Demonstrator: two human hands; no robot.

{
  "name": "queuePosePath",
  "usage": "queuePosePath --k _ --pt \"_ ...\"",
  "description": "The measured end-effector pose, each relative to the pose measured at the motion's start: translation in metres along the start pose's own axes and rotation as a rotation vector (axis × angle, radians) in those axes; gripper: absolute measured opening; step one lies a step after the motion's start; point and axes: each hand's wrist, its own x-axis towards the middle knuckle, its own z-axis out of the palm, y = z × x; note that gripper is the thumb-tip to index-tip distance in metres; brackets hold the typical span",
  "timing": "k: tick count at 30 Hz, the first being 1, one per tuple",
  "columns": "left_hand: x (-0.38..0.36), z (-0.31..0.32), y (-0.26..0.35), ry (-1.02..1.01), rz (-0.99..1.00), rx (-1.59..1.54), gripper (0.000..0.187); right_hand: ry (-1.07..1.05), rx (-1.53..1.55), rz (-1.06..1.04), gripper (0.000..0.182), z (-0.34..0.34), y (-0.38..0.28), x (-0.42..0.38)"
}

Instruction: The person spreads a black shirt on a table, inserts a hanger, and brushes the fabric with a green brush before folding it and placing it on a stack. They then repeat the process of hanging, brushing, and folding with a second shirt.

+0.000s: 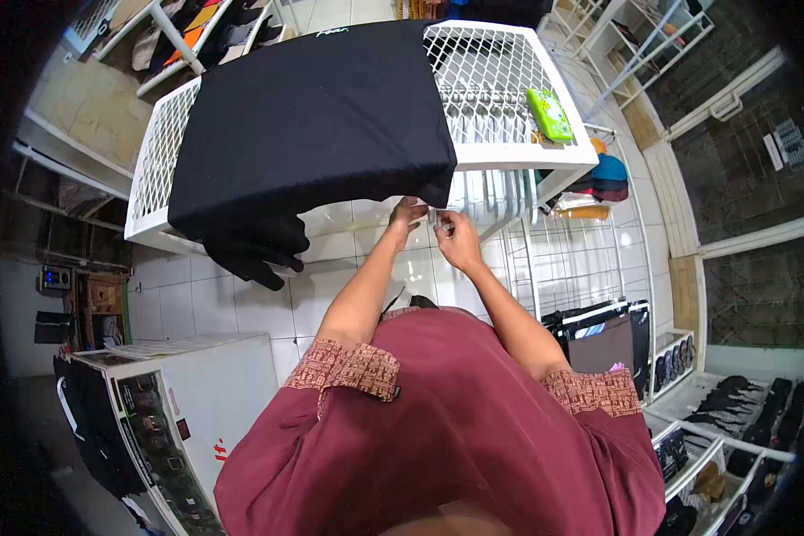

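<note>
A black garment [313,116] lies spread over a white mesh-topped rack [520,159], its near edge hanging down in front. Just below that hanging edge my left hand [405,221] is closed, the fingers bent and partly hidden at the tips. Facing it, my right hand [458,241] is closed too, with thumb and fingers pinched around a small whitish, see-through piece [433,217]. The piece sits between both hands, too small to name. Part of the black cloth, like a sleeve [259,246], droops at the rack's left front.
A green packet [549,114] rests on the mesh at right. Hangers and folded caps [606,174] are below and beside it. A white cabinet [205,393] stands at lower left, sandal shelves [732,411] at lower right, glass doors [759,179] at right.
</note>
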Motion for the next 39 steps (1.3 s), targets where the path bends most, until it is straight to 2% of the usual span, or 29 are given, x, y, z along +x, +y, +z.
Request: queuePosePath --k 3,7,8,13,14,16,18,19,21,22,23,25,26,27,28,29,31,32,33,34,35,37,38,39 --pt "-0.009 0.001 0.008 -0.083 -0.053 -0.151 0.051 0.035 -0.025 0.02 0.034 0.001 -0.013 0.002" --pt "-0.027 0.005 0.024 -0.125 -0.054 -0.138 0.055 0.053 -0.069 0.086 0.037 -0.001 -0.038 0.005" --pt "-0.038 0.011 0.029 -0.068 -0.015 -0.143 0.041 0.052 -0.068 0.084 0.037 0.0 -0.04 0.007" --pt "-0.06 0.005 0.039 -0.168 0.048 -0.05 0.049 0.003 -0.037 0.133 0.039 0.01 -0.039 0.013" --pt "-0.065 0.005 0.041 -0.138 0.063 -0.007 0.05 0.058 -0.035 0.003 0.037 0.01 -0.038 0.01" --pt "-0.066 -0.001 0.038 -0.102 0.083 0.032 0.051 0.016 -0.058 -0.031 0.037 0.01 -0.028 0.009" --pt "-0.066 -0.01 0.03 0.065 0.066 0.05 0.048 0.009 -0.069 -0.095 0.032 0.005 -0.031 0.005" --pt "-0.063 -0.015 0.025 0.068 0.069 0.047 0.048 0.006 -0.069 -0.1 0.032 0.002 -0.032 0.003" --pt "-0.063 -0.029 0.008 0.273 0.123 0.143 0.05 -0.018 -0.022 -0.202 0.029 -0.003 -0.032 -0.004" --pt "-0.061 -0.041 -0.004 0.383 0.195 0.268 0.057 -0.016 -0.034 -0.164 0.031 -0.007 -0.035 -0.007" --pt "-0.06 -0.052 -0.018 0.388 0.192 0.268 0.057 -0.021 -0.031 -0.163 0.031 -0.012 -0.036 -0.013" --pt "-0.067 -0.067 -0.031 0.989 0.502 0.783 0.066 -0.265 -0.152 0.035 0.043 -0.031 -0.04 -0.019" --pt "-0.078 -0.075 -0.034 1.002 0.492 0.781 0.066 -0.319 -0.154 0.095 0.05 -0.032 -0.031 -0.021" --pt "-0.098 -0.077 -0.024 1.076 0.594 0.931 0.063 -0.334 -0.155 0.087 0.05 -0.038 -0.025 -0.024" --pt "-0.112 -0.086 -0.023 1.148 0.694 1.085 0.061 -0.388 -0.028 0.04 0.051 -0.044 -0.021 -0.028" --pt "-0.127 -0.097 -0.02 1.166 0.683 1.083 0.061 -0.441 0.1 -0.006 0.052 -0.047 -0.017 -0.032" --pt "-0.152 -0.123 -0.022 0.706 0.409 1.244 0.046 -0.455 0.137 -0.011 0.052 -0.051 -0.022 -0.036" --pt "-0.162 -0.129 -0.024 0.609 0.346 1.127 0.034 -0.492 -0.001 -0.043 0.051 -0.052 -0.026 -0.036" --pt "-0.177 -0.129 -0.025 0.625 0.338 1.124 0.034 -0.527 -0.139 -0.079 0.05 -0.053 -0.032 -0.035" --pt "-0.194 -0.125 -0.02 0.644 0.336 1.107 0.033 -0.578 -0.216 -0.176 0.04 -0.051 -0.042 -0.034" --pt "-0.212 -0.119 -0.013 0.66 0.332 1.092 0.031 -0.586 -0.213 -0.186 0.04 -0.044 -0.051 -0.035" --pt "-0.239 -0.101 0.013 0.702 0.35 1.113 0.029 -0.375 -0.087 -0.643 0.037 -0.026 -0.07 -0.038" --pt "-0.245 -0.098 0.019 0.707 0.32 1.113 0.028 -0.368 -0.106 -0.725 0.047 -0.014 -0.076 -0.04" --pt "-0.25 -0.095 0.026 0.713 0.291 1.112 0.027 -0.374 -0.1 -0.732 0.047 -0.006 -0.089 -0.042"
